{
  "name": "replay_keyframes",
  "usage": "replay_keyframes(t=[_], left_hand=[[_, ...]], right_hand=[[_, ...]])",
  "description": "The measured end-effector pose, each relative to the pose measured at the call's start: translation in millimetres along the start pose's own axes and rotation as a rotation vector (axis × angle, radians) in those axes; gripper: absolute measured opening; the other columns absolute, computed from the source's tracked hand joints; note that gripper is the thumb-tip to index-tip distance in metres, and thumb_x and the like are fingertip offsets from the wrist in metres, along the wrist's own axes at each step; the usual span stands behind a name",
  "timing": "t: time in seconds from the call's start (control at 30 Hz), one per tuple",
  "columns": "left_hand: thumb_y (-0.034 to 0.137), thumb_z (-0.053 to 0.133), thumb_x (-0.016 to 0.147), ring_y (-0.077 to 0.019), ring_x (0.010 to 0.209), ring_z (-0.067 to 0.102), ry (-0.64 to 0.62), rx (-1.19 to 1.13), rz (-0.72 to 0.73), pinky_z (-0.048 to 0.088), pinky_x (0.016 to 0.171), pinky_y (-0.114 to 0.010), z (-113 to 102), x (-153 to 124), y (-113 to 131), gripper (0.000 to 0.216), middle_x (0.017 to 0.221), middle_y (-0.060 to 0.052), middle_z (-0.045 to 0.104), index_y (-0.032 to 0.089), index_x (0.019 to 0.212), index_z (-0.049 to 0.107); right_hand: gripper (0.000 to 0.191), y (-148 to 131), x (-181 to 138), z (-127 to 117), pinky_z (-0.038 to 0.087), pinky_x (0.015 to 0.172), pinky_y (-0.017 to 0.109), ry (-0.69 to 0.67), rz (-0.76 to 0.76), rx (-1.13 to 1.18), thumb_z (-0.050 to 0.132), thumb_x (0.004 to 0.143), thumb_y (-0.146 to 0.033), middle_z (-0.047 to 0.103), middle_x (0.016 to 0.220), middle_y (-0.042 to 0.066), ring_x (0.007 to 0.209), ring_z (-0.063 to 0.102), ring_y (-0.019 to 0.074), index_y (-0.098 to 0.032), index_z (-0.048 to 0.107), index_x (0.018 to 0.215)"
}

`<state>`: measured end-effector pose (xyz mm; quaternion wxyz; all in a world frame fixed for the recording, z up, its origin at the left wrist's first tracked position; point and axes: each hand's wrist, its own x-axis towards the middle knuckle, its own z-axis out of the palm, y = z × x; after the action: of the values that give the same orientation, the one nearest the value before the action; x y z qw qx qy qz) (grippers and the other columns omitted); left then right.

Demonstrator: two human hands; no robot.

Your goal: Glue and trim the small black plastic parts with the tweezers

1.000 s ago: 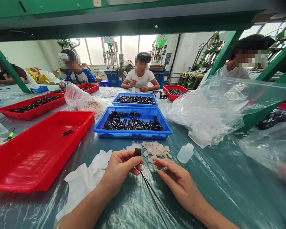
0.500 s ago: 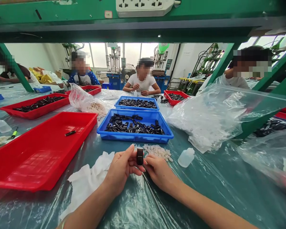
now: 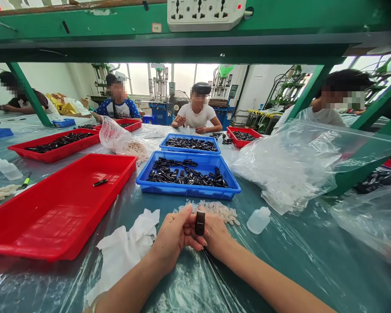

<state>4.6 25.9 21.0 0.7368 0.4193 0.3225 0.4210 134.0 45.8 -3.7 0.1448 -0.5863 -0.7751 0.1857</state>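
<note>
A small black plastic part [image 3: 200, 223] stands upright between my two hands near the table's front edge. My left hand [image 3: 172, 237] is closed, pinching the part with thumb and fingers. My right hand [image 3: 217, 232] presses against the part from the right, fingers curled around it. Just beyond my hands lies a pile of small whitish pieces [image 3: 218, 209]. A blue tray [image 3: 189, 190] holding several black parts sits behind the pile. A thin dark rod [image 3: 215, 269] lies on the table under my wrists.
A large red tray [image 3: 52, 217] with one black part [image 3: 100, 182] is at left. White cloth [image 3: 124, 248] lies by my left arm. A small white bottle [image 3: 258, 219] stands right of the pile. Plastic bags [image 3: 296, 161] fill the right. Other people sit across the table.
My right hand has closed in from apart onto the black part, joining my left hand. The part has turned upright. The view has tilted up a little.
</note>
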Motion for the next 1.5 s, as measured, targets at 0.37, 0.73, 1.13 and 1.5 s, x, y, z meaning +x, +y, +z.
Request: replay_keyframes(t=[0.37,0.73,1.13,1.5], left_hand=[[0.032,0.065,0.07,-0.0087,0.052,0.053,-0.203,0.275,-0.116,0.043,0.046,-0.017,3,-3,-9,0.024,0.065,-0.005,0.061,0.01,0.076,0.071],[0.037,0.063,0.072,-0.0074,0.048,0.049,-0.365,0.481,-0.201,0.043,0.049,-0.018,5,-8,-12,0.027,0.061,-0.002,0.056,0.013,0.081,0.071],[0.035,0.061,0.074,-0.0084,0.049,0.049,-0.419,0.549,-0.184,0.042,0.048,-0.019,3,-8,-14,0.025,0.059,0.0,0.053,0.012,0.077,0.07],[0.034,0.06,0.074,-0.0088,0.047,0.048,-0.427,0.563,-0.189,0.042,0.047,-0.019,2,-7,-12,0.025,0.056,0.0,0.053,0.013,0.079,0.071]], right_hand=[[0.025,28,-59,-42,0.037,0.049,0.022,-0.064,0.099,0.893,0.053,0.08,-0.04,0.052,0.063,-0.002,0.051,0.046,0.008,-0.017,0.048,0.072],[0.027,29,-73,-42,0.033,0.045,0.018,-0.3,0.205,1.369,0.071,0.067,-0.034,0.052,0.052,-0.004,0.042,0.043,0.0035,-0.013,0.055,0.07],[0.02,31,-72,-40,0.034,0.04,0.014,-0.37,0.262,1.413,0.073,0.063,-0.024,0.055,0.047,-0.005,0.038,0.047,0.0026,-0.012,0.057,0.065],[0.024,38,-71,-29,0.04,0.033,0.01,-0.42,0.308,1.497,0.073,0.062,-0.025,0.065,0.051,0.001,0.037,0.055,0.0057,-0.01,0.064,0.079]])
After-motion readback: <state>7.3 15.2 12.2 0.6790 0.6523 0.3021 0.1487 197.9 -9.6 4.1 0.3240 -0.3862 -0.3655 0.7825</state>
